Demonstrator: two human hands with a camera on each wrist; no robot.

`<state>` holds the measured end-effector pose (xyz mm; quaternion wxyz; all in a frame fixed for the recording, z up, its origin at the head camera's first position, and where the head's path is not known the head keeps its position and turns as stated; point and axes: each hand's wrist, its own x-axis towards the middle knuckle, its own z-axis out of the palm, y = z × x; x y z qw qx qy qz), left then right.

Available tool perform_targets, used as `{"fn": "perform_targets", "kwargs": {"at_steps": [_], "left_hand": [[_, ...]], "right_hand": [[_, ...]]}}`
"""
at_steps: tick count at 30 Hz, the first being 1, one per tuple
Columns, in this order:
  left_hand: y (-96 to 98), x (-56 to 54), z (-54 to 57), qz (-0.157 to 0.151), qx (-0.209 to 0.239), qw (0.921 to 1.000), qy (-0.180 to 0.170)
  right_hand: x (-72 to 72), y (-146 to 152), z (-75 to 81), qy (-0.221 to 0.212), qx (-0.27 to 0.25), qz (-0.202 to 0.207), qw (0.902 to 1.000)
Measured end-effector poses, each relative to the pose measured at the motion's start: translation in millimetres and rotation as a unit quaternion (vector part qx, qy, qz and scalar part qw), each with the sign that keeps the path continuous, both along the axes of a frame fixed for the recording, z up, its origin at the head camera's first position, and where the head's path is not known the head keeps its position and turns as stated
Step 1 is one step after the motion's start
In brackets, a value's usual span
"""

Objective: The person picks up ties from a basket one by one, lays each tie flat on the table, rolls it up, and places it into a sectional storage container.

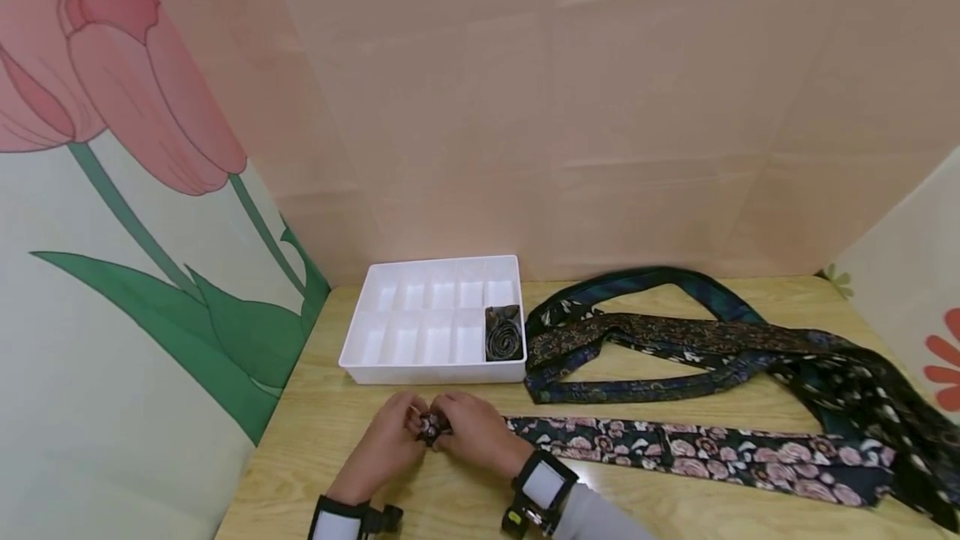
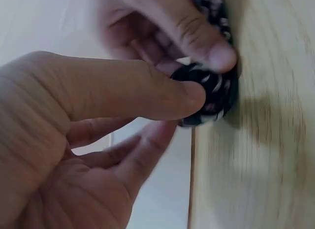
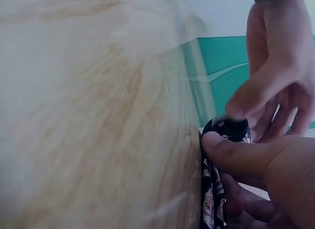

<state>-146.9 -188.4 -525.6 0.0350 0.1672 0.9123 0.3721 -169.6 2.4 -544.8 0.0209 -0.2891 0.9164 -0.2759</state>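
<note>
A dark necktie with pink roses lies stretched along the front of the table, its left end wound into a small roll. My left hand pinches that roll between thumb and fingers from the left side. From the right, my right hand holds the roll where the flat strip runs into it, thumb on the near edge. In the right wrist view the roll stands on edge close over the table, with both thumbs at it.
Behind the hands stands a white divided tray; one front-right compartment holds a rolled dark tie. Several dark patterned ties lie in a loose heap on the right, one end overlapping the rose tie. A pink-beige wall closes off the back.
</note>
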Motion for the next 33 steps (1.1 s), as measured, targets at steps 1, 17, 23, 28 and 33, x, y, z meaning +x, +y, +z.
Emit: {"fn": "perform_targets", "kwargs": {"at_steps": [1,17,23,28,33], "left_hand": [[-2.5,0.6,-0.8,-0.004,0.014,0.9999,-0.002],[-8.6,-0.2,-19.9,-0.028,-0.064,0.9939,0.085],[0.4,-2.4,-17.6,-0.046,-0.065,0.9952,0.057],[4.9,-1.1,-17.6,-0.045,-0.062,0.996,0.045],[10.5,-0.2,-9.8,-0.06,-0.088,0.9916,0.072]], "right_hand": [[0.1,0.7,-1.7,0.0,-0.006,-0.002,1.0],[3.1,6.8,1.5,-0.012,-0.015,-0.025,0.9995],[6.4,12.8,7.7,0.014,0.018,-0.04,0.999],[9.6,16.1,7.0,0.015,0.037,-0.037,0.9985],[12.8,22.5,6.1,0.025,0.039,-0.026,0.9986]]}}
